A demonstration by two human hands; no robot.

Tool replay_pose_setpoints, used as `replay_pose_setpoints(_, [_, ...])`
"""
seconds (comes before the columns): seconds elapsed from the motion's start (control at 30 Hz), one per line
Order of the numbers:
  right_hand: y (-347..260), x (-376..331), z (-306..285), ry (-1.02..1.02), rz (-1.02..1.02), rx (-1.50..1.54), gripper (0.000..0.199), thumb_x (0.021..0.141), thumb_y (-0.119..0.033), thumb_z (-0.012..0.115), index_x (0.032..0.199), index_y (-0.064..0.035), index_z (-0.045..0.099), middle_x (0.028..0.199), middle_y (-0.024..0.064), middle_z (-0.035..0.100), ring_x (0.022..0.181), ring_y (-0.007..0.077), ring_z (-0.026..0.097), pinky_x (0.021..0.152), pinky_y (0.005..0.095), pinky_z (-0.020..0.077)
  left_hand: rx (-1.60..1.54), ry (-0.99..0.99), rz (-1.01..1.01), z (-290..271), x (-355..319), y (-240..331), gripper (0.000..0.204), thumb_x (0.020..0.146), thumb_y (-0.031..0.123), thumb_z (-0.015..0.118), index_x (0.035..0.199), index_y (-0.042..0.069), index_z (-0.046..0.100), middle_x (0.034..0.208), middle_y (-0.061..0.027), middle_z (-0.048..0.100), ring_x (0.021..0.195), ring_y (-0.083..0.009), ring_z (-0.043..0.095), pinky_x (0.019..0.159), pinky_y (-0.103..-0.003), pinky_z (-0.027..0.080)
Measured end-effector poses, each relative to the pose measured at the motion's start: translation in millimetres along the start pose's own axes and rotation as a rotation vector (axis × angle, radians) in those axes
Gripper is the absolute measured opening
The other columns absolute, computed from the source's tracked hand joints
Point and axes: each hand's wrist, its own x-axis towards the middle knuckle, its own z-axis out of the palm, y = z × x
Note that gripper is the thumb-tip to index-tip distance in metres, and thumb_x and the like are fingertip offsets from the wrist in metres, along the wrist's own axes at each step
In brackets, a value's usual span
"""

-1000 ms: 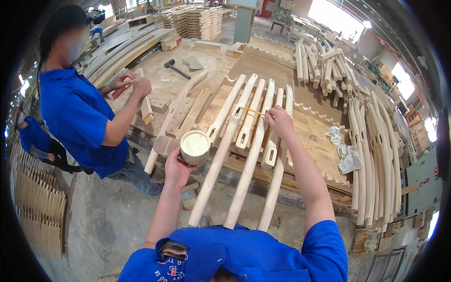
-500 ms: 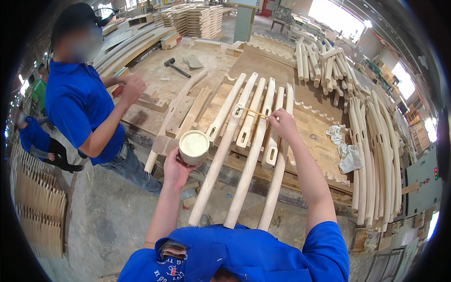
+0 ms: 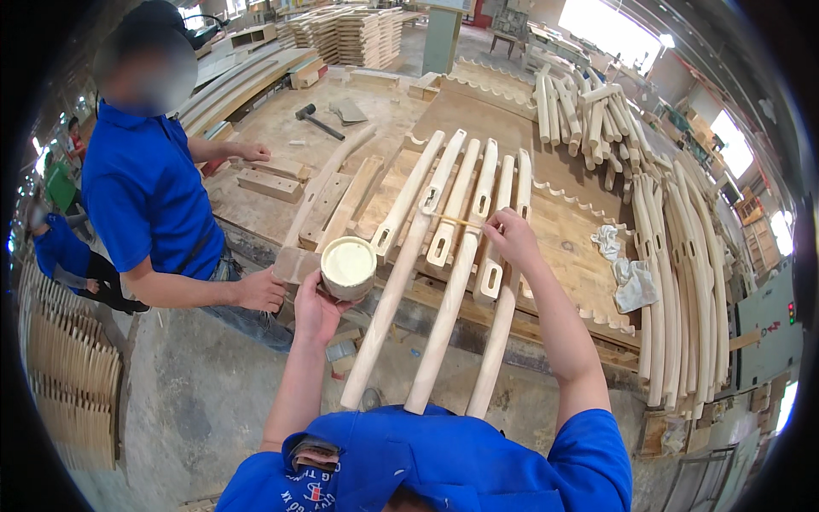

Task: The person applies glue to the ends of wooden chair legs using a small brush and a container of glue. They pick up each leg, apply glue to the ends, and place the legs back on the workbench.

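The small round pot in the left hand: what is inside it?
The pot, held in the left hand, is filled nearly to the rim with a smooth, pale cream substance. Nothing stands in it. Its surface hides the depth and bottom. The right hand holds a thin stick over the wooden pieces.

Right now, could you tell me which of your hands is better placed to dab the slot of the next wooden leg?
Probably the right hand: it holds the thin stick over the slotted wooden legs. The left hand is busy cupping the round pot of pale paste, off to the side.
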Motion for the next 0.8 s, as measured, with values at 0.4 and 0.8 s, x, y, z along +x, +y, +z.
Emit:
replay_pose_setpoints(0.4, [0.7,9.1,8.3,0.038,-0.136,-0.019,0.015,0.082,-0.021,0.059,0.085,-0.0081,0.065,0.082,0.0069,0.057,0.078,0.0252,0.058,0.069,0.0355,0.048,0.002,0.011,0.02,-3.4,-6.0,2.3,0.038,0.094,0.025,0.035,0.12,0.0,0.045,0.12,-0.016,0.052,0.106,-0.0293,0.056,0.076,-0.047,0.054])
replay_pose_setpoints(0.8, [3.5,20.6,6.5,0.153,-0.133,-0.099,0.011,0.081,-0.02,0.06,0.084,-0.0108,0.065,0.083,0.0032,0.058,0.084,0.0216,0.057,0.07,0.0355,0.0482,-0.013,0.031,0.01,-7.1,-4.6,1.1,0.039,0.095,0.026,0.033,0.122,0.0,0.045,0.122,-0.016,0.051,0.107,-0.0309,0.055,0.078,-0.048,0.053])
